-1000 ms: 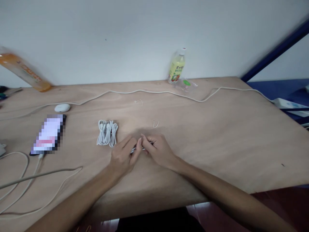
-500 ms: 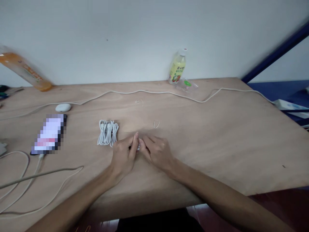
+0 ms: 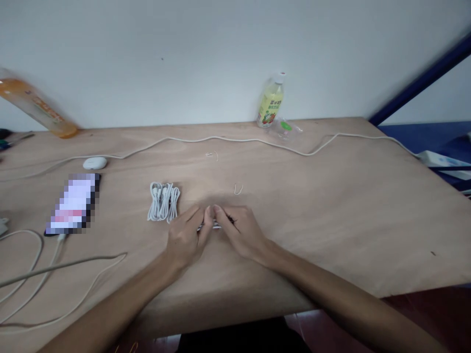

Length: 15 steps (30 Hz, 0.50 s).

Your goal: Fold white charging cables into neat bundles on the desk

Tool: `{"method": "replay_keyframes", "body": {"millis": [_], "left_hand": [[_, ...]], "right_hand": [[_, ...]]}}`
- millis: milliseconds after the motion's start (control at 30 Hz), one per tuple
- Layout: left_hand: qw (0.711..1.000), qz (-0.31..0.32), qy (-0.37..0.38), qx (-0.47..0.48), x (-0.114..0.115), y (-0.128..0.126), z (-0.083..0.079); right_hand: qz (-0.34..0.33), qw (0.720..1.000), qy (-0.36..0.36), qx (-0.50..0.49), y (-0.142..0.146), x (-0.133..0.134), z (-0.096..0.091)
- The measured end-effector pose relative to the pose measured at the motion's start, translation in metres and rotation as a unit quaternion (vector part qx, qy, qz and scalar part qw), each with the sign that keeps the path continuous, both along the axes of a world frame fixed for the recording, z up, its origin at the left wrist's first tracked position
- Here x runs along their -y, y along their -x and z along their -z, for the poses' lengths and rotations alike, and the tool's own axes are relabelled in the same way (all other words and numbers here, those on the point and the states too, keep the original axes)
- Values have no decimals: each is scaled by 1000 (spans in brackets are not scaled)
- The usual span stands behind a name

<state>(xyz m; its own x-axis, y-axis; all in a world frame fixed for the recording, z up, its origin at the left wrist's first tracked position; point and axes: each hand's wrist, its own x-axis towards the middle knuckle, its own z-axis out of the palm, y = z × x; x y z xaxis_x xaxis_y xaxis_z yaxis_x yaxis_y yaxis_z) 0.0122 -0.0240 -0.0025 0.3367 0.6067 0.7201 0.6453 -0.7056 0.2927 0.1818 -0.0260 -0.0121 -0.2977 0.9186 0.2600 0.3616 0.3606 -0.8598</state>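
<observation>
My left hand and my right hand meet at the middle of the wooden table, fingertips pressed together. Between them they pinch a small bundle of white cable, most of it hidden under the fingers. A coiled bundle of white cables lies flat just left of my left hand. Two small wire ties rest on the wood beyond the hands, one close, one farther.
A phone lies at the left with a cable plugged in. A white earbud case sits behind it. A long white cord crosses the table's back. A yellow drink bottle stands by the wall, an orange bottle at far left.
My hands stayed in the same spot. The fingers shifted slightly around the small cable bundle, with my left index finger lowering from upright to lie against the right fingertips.
</observation>
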Motion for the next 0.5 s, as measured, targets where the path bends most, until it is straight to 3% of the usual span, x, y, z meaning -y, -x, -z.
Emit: {"method": "replay_keyframes", "body": {"millis": [67,133,200,267,367,500], "left_hand": [[998,-10,49,29,0,-2,0],[993,-20,99,59,1,-4,-1],[986,-24,148,78,2,-4,-2],[978,-19,189,86,3,-4,-2],[974,0,216,72,4,-3,-1],[990,29,137,18,1,-1,3]], "right_hand": [[30,989,-130,68,1,1,2],[58,956,-255,135,1,0,6],[83,925,-320,189,2,0,12],[86,914,-334,214,2,-1,17],[80,927,-307,203,2,-2,22],[66,968,-183,158,1,-3,18]]}}
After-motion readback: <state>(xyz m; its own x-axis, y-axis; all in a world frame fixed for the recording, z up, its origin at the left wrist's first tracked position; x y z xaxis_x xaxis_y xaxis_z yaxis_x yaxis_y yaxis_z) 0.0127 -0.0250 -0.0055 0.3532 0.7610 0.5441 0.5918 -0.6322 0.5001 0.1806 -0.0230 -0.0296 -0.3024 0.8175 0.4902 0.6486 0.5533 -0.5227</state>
